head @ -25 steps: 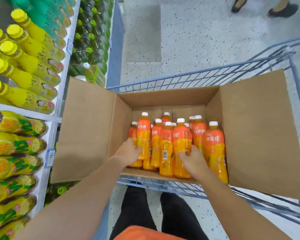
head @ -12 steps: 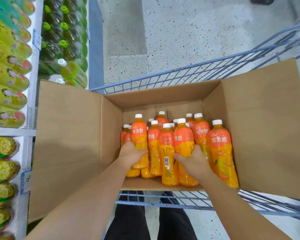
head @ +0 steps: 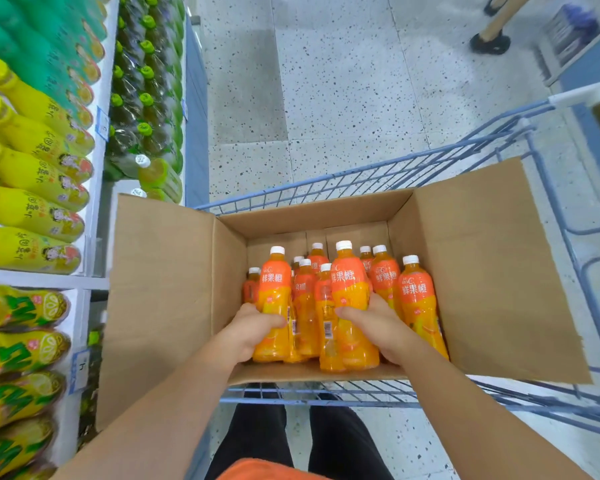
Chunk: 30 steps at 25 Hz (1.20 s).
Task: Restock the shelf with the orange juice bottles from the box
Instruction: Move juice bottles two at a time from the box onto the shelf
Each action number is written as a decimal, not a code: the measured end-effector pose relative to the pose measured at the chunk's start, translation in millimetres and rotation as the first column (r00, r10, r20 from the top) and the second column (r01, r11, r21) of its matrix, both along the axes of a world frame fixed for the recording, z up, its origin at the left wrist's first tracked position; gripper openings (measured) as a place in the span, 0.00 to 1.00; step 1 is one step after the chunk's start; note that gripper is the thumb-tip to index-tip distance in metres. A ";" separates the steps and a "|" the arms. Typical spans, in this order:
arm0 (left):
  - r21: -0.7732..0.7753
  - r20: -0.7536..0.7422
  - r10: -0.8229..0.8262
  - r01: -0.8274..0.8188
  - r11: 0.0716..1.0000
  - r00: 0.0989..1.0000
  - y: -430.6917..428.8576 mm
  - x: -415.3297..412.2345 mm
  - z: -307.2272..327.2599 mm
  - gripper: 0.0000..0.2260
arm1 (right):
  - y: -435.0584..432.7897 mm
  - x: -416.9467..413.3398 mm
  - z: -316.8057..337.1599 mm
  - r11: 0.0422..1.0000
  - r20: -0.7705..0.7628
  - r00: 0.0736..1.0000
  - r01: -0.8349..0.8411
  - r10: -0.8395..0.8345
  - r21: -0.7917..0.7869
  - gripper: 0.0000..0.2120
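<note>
1. Both gripped bottles have risen a little among their neighbours since half a second ago, the right one more.
2. Head view: the left hand (head: 253, 332) curls round the lower body of the left white-capped plastic orange juice bottle (head: 274, 289). The right hand (head: 371, 323) wraps the right orange juice bottle (head: 349, 282) the same way.
3. Both bottles stand upright inside the open brown cardboard box (head: 174, 289), among the other orange juice bottles (head: 418, 296).
4. That box sits in a blue wire trolley (head: 326, 181), just beside the white shelf (head: 49, 276) of yellow bottles.

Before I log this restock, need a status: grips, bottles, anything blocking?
Left grip holds one orange juice bottle. Right grip holds second bottle. Both inside box. Neighbouring bottles packed close.
</note>
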<state>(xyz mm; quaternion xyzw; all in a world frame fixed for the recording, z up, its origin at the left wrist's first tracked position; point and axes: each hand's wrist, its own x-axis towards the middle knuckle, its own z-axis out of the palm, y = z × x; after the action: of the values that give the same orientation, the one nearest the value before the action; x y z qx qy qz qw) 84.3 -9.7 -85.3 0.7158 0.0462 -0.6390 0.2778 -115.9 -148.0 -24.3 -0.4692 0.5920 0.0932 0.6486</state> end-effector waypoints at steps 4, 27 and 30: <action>-0.143 0.044 0.015 -0.009 0.990 0.999 12.5 10.7 69.5 0.19 | 9.9 22.9 37.2 0.998 0.101 0.993 0.059 -0.057 -0.012 0.32; -0.665 0.535 0.831 -0.529 0.527 0.153 197.8 -33.7 356.6 0.10 | 128.4 192.4 279.9 0.711 0.691 0.340 -0.605 0.638 -0.358 0.17; -0.684 0.564 0.825 -0.547 0.483 0.024 254.6 -56.6 383.2 0.11 | 186.3 201.8 306.4 0.627 0.711 0.214 -0.677 0.669 -0.386 0.16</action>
<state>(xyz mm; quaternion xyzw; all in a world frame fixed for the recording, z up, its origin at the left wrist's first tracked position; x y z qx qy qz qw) 27.6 244.8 298.0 0.7600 0.1544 0.0381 0.6302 85.9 38.3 282.2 -0.6611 -0.0362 0.1420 0.7359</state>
